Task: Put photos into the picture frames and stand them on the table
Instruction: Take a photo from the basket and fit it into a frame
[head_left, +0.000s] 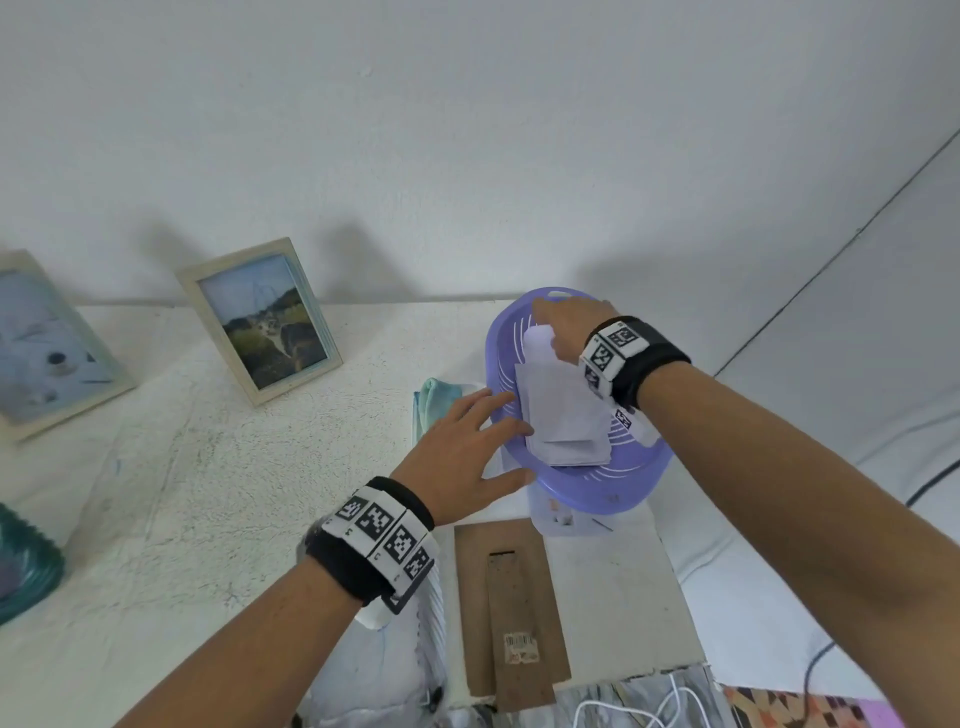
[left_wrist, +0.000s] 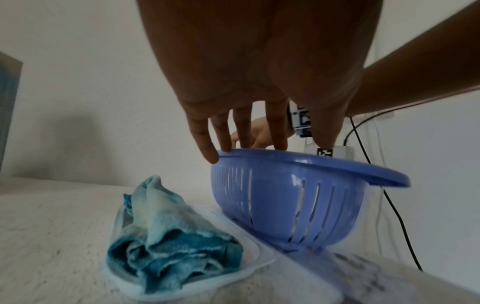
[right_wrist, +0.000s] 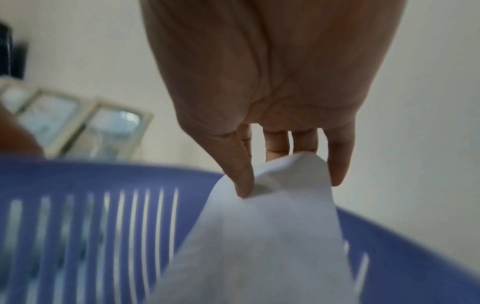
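The right hand (head_left: 563, 327) pinches the top photo (right_wrist: 265, 226) between thumb and fingers and lifts its far edge from the stack in the basket (head_left: 613, 493), apparently to peel off one sheet only. The left hand (head_left: 462, 447) lies open, straight fingers on the near rim, likely steadying the basket. A frame (head_left: 511, 613) waits face-down on the table (head_left: 208, 493); two filled frames (head_left: 260, 319) stand at the back.

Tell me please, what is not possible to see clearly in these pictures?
- Photo sheet pinched by the right hand: only its white back shows in every view, so its image is hidden.
- Stack of sheets in the purple basket: also face down; the count cannot be told.
- Leftmost standing frame: cut off by the head view's edge.
- Standing frames in the right wrist view: blurred.
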